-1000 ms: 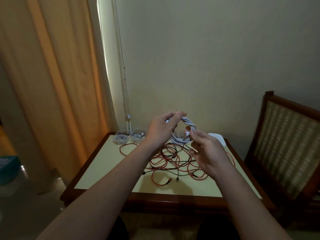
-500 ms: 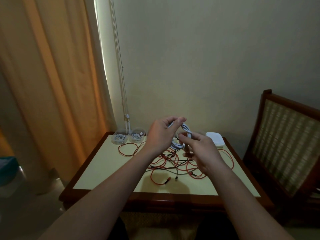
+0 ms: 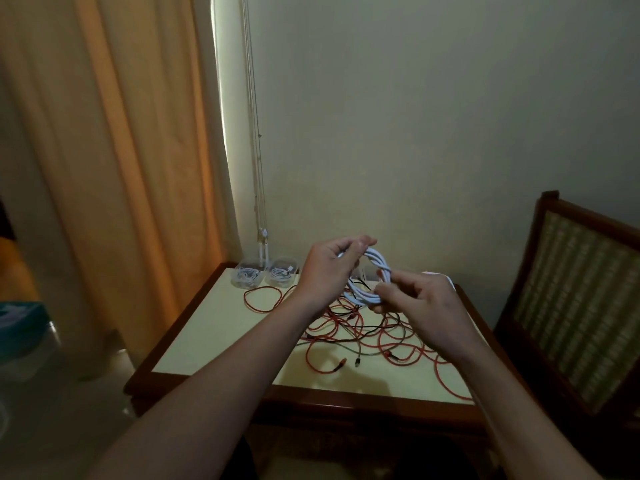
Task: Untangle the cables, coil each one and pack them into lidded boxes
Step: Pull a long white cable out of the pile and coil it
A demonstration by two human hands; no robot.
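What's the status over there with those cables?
Both hands, left and right, gripping white cable coil above table. Red and black tangle waiting. Nothing blocking.

Both forearms extended fwd, bare. Our left hand raised, wrist bent, thumb + fingertips pinched shut at top of white cable coil. Our right hand lower, just beside it, fingers curled, gripping coil's lower right side.

Near-left part of cream-topped wooden table: bare, open to approach. Centre and right: loose tangle of red and black cables spread across the top. Far-left corner: two clear round boxes side by side. Right edge: wooden cane-backed chair stands close.
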